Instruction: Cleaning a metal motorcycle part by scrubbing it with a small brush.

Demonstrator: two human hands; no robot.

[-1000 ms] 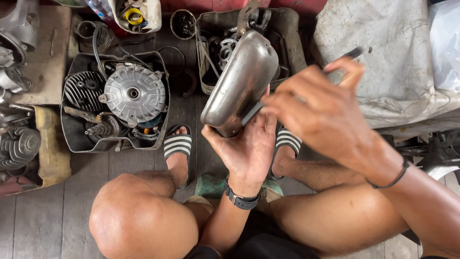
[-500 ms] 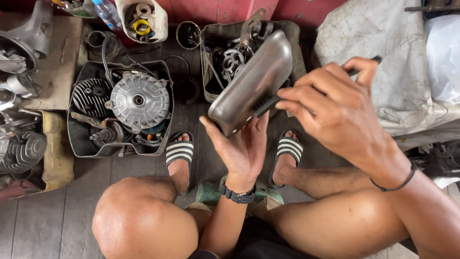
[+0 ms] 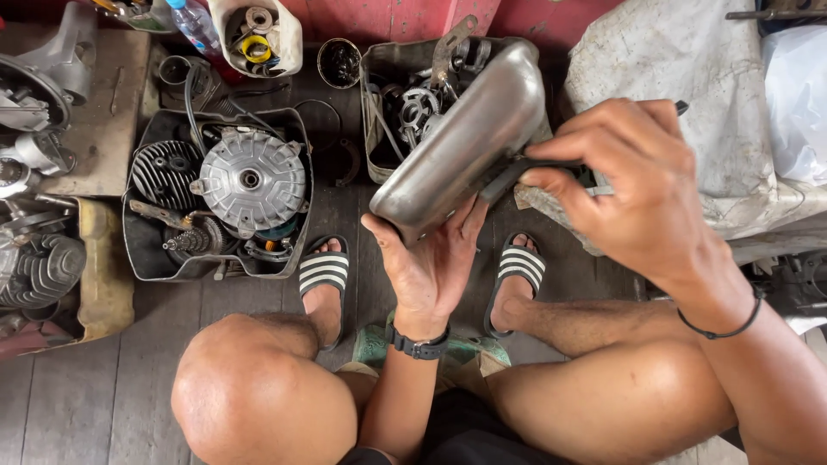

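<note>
My left hand [image 3: 431, 263] cups the underside of a dull grey, rounded metal cover [image 3: 465, 138] and holds it tilted up in front of me. My right hand [image 3: 633, 189] grips a thin dark tool [image 3: 517, 172] whose tip lies against the cover's right edge. The tool's far end pokes out beyond my fingers at the upper right. A watch sits on my left wrist and a thin black band on my right.
A black tray [image 3: 138, 250] at the left holds a finned cylinder and a round engine part [image 3: 250, 181]. A second bin [image 3: 375, 112] of metal parts sits behind the cover. Engine pieces [image 3: 39, 267] line the far left. A white sack [image 3: 715, 120] lies at the right. Sandalled feet rest on wooden planks.
The cover and both hands have stayed together, shifting slightly up and right in view. My right hand has slid a little along the cover's edge with the tool.
</note>
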